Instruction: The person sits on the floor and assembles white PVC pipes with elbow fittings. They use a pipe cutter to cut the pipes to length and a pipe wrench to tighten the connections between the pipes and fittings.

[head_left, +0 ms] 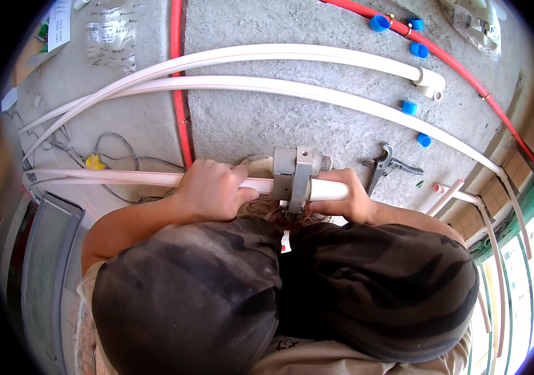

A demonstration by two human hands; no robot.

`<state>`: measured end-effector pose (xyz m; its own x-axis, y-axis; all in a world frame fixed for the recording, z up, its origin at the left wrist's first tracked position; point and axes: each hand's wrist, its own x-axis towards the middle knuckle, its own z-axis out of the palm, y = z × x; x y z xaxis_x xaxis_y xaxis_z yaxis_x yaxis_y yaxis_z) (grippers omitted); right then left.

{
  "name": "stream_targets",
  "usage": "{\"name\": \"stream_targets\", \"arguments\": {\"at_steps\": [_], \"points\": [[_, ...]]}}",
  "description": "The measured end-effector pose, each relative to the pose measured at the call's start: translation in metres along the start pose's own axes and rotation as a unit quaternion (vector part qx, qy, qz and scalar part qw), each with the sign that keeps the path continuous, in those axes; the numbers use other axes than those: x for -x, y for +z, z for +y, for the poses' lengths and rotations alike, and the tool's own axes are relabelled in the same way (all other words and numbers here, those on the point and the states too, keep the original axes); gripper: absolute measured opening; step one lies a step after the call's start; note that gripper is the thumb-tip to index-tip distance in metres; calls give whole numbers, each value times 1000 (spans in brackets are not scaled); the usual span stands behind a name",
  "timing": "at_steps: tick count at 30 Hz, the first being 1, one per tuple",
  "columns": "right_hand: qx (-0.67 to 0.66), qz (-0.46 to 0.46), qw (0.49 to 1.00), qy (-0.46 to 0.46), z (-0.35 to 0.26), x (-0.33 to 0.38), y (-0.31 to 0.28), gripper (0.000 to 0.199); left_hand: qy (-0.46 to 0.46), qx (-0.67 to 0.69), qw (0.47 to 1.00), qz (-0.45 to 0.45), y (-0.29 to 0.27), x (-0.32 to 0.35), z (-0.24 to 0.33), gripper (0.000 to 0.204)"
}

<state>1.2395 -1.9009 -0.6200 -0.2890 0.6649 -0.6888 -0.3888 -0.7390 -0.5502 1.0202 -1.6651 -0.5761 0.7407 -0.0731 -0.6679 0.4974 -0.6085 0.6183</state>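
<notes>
My left hand (pixel 212 190) is closed round a white plastic pipe (pixel 145 179) with a thin red stripe, which runs in from the left. My right hand (pixel 347 199) grips a short, wider white pipe fitting (pixel 328 189). Between the hands stands a grey metal pipe welding tool (pixel 301 172), just above my knees. The pipe meets its left side and the fitting its right side. How deep each sits in the tool's sockets is hidden. The tool's lower part is also hidden, behind my knees.
Two long white pipes (pixel 292 84) arc across the concrete floor beyond, one ending in a white elbow (pixel 430 82). Right of my hands lies a black pipe cutter (pixel 384 167). Blue caps (pixel 409 107), red conduit (pixel 181 119), a tangled cable (pixel 117 139) and a plastic bag (pixel 112 40) lie around.
</notes>
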Motion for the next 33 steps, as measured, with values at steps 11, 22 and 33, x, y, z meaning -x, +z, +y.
{"name": "stream_targets", "arguments": {"at_steps": [11, 22, 33], "points": [[-7, 19, 1000, 1, 11, 2, 1, 26, 4, -14, 1000, -18, 0, -3, 3, 45], [-36, 1, 999, 32, 18, -2, -5, 24, 11, -44, 998, 38, 14, -1, 6, 38], [1, -10, 1000, -24, 15, -4, -7, 26, 22, -62, 995, 70, 19, 3, 9, 47]]}}
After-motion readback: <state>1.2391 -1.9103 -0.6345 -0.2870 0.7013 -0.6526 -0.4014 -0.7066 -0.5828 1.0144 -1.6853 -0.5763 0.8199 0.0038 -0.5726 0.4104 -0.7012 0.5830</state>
